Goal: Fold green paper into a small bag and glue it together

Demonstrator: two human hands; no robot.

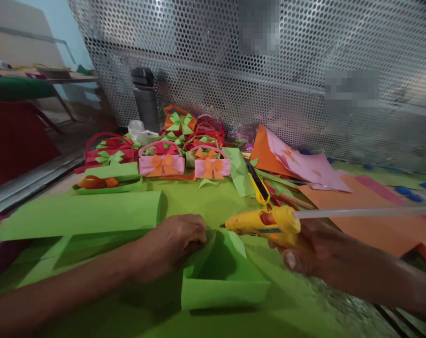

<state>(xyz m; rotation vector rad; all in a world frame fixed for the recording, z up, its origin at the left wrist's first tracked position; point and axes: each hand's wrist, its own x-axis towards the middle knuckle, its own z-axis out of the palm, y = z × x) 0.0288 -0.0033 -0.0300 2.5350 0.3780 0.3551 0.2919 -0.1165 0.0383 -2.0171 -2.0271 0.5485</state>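
Note:
My left hand [174,241] is closed on a flap of a green paper box [225,291], pinching it at the box's far left side. The box is folded, hollow and open at the top, standing on the green work surface. In my right hand [304,251] is a yellow hot glue gun [262,223], its fingers wrapped round the handle. A long clear glue stick [361,212] sticks out of the gun's back. The dark nozzle points left, close above the box's far flap; whether it touches the paper I cannot tell.
Small paper handbags with bows, such as a pink one [163,164], stand at the back beside a dark bottle [146,101]. A yellow cutter [257,183] lies behind the gun. Green sheets [82,213] lie left, orange sheets [353,206] right. A perforated metal panel [206,56] rises behind.

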